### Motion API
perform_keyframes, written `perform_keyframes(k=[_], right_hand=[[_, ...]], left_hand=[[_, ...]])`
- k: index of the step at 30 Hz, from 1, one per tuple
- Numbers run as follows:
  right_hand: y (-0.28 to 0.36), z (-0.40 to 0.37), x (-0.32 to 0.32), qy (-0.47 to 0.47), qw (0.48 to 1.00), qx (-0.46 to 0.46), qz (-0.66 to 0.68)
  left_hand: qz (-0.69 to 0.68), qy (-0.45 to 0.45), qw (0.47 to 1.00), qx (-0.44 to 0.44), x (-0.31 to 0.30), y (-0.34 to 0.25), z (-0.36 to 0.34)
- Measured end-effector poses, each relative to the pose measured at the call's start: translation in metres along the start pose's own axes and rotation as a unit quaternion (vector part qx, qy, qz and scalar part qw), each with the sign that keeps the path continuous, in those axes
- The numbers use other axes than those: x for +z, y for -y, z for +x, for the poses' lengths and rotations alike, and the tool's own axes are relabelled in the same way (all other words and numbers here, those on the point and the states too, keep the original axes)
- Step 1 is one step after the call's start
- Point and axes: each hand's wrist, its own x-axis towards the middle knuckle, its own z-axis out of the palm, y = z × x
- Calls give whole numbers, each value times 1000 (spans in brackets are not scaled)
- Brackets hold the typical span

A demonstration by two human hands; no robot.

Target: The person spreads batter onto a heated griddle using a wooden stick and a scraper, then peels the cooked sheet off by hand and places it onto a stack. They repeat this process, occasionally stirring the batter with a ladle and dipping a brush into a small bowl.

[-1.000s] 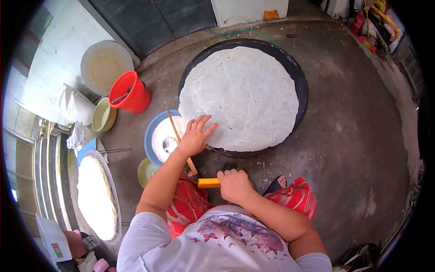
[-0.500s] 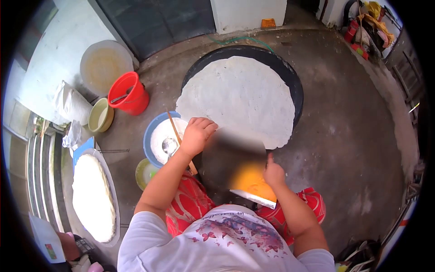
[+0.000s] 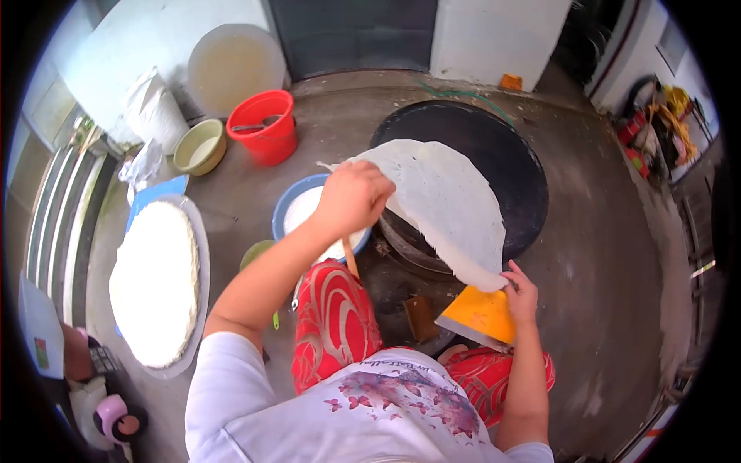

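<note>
A wide, thin pale pancake (image 3: 448, 193) is lifted and folding along its near edge above a big round black griddle (image 3: 525, 185). My left hand (image 3: 355, 197) pinches its left edge, a torn tip sticking out past the fingers. At the lower right edge, my right hand (image 3: 521, 292) grips the pancake between thumb and fingers. Just below that hand is a yellow pan-like piece (image 3: 482, 315) with a silvery edge. Under my left forearm, a blue basin (image 3: 279, 217) holds something white, and a wooden stick (image 3: 350, 256) leans by it.
On the left, a tall white stack of round sheets (image 3: 154, 285) lies on a round board (image 3: 202, 266). Behind it stand a red bucket (image 3: 266, 139), an olive basin (image 3: 202, 158) and a white sack (image 3: 154, 112). A brown block (image 3: 419, 319) sits between my knees.
The pancake's near side has come up off the griddle, baring much of its black surface. My left hand rose with the edge; my right hand now holds the other side. The view shifted.
</note>
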Motion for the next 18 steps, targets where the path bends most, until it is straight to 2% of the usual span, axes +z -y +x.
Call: perform_keyframes(k=[1, 3, 6, 7, 8, 10, 11, 12, 13, 14, 15, 17, 18], right_hand=[[12, 5, 2, 12, 1000, -10, -3], [45, 24, 5, -20, 993, -89, 80], [142, 49, 7, -21, 991, -132, -8], [171, 58, 14, -32, 983, -179, -8], [200, 65, 24, -44, 973, -225, -7], [264, 68, 44, -41, 957, -287, 1], [292, 69, 56, -26, 950, -310, 21], [316, 68, 72, -10, 942, -333, 42], [335, 69, 92, 4, 938, -343, 53], [354, 67, 113, 26, 924, -370, 90], [372, 62, 135, 48, 909, -394, 127], [405, 41, 178, 101, 889, -422, 146], [415, 32, 205, 116, 867, -452, 175]], left_hand=[[-22, -23, 999, -18, 1, 18, -3], [-70, -25, 987, -145, -9, 48, -6], [-180, -54, 943, -273, -45, 105, -9], [-209, -95, 932, -281, -61, 125, -14], [-224, -175, 927, -245, -71, 153, -24], [-235, -236, 888, -316, -137, 158, -46], [-168, -287, 914, -233, -165, 178, -67], [-149, -326, 902, -240, -200, 177, -90], [-73, -327, 907, -255, -240, 168, -114], [-89, -362, 900, -227, -269, 150, -139], [-85, -361, 891, -260, -300, 140, -174], [-27, -422, 874, -239, -337, 109, -237], [38, -405, 883, -233, -351, 96, -273]])
